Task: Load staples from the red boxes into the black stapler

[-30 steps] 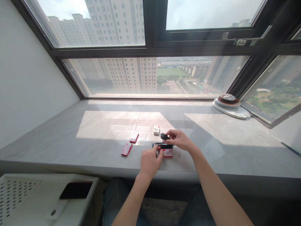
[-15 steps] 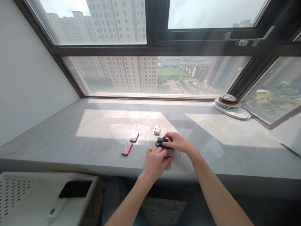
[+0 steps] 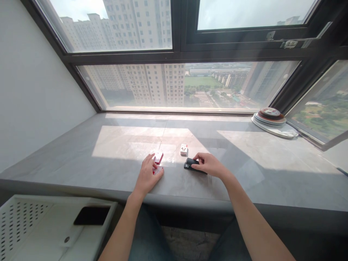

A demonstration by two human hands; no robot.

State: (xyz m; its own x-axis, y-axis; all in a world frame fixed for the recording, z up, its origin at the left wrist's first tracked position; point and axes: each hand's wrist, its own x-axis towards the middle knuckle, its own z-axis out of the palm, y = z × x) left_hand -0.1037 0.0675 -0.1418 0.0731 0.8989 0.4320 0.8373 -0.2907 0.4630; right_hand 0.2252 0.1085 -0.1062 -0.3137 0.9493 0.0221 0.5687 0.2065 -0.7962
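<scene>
My left hand [image 3: 146, 175] lies on the grey sill [image 3: 81, 159], fingers closed over a small red-and-white box [image 3: 157, 169] that peeks out between thumb and forefinger. A second red box [image 3: 159, 157] sits just beyond the fingertips. My right hand [image 3: 210, 165] grips a black stapler [image 3: 191, 164] that rests closed on the sill. A small white box [image 3: 184, 149] stands a little beyond the stapler. Any box under my left palm is hidden.
A stack of plates [image 3: 270, 117] sits at the sill's far right corner by the window frame. A white perforated tray [image 3: 32, 228] with a black phone [image 3: 91, 215] on it is at lower left. A white wall bounds the left side.
My left hand moved left from the stapler to the red boxes. The red box that lay under the stapler is gone from there. My right hand pressed the stapler closed and set it down.
</scene>
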